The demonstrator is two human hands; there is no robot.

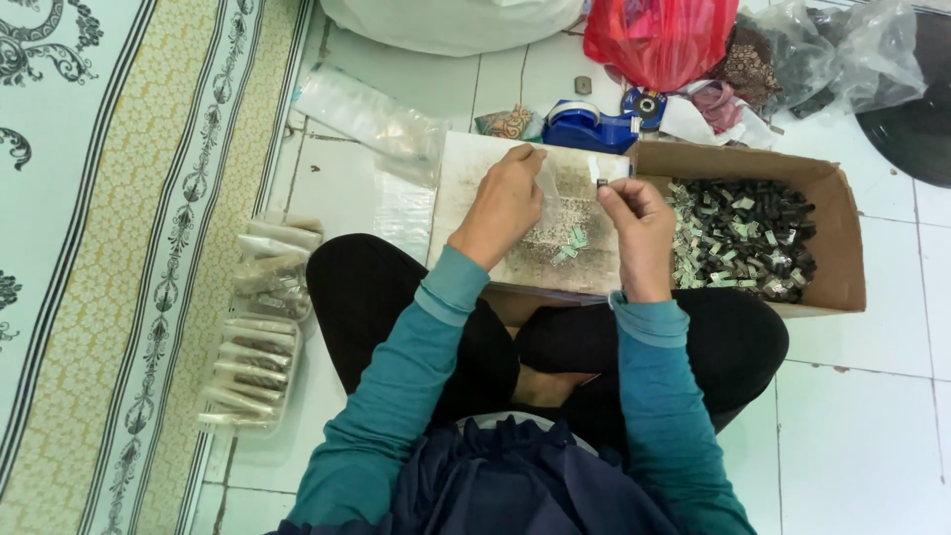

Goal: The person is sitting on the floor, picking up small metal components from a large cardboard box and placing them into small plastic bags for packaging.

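Observation:
I sit cross-legged on a tiled floor with a worn wooden board [475, 168] across my lap. My left hand [503, 206] pinches the top of a small clear plastic bag [548, 188] held above the board. My right hand [639, 220] holds a small dark piece [602, 182] at its fingertips, right beside the bag's mouth. A few small pale and dark pieces [567, 246] lie on the board below the bag. A cardboard box [837, 238] at my right holds many small dark pieces with pale labels [743, 238].
Filled clear packets [256, 347] lie stacked on the floor at my left, beside a patterned mat [109, 228]. A blue tape dispenser [592, 127], a red plastic bag [659, 40], empty clear bags [367, 119] and a white sack [451, 20] lie beyond the board.

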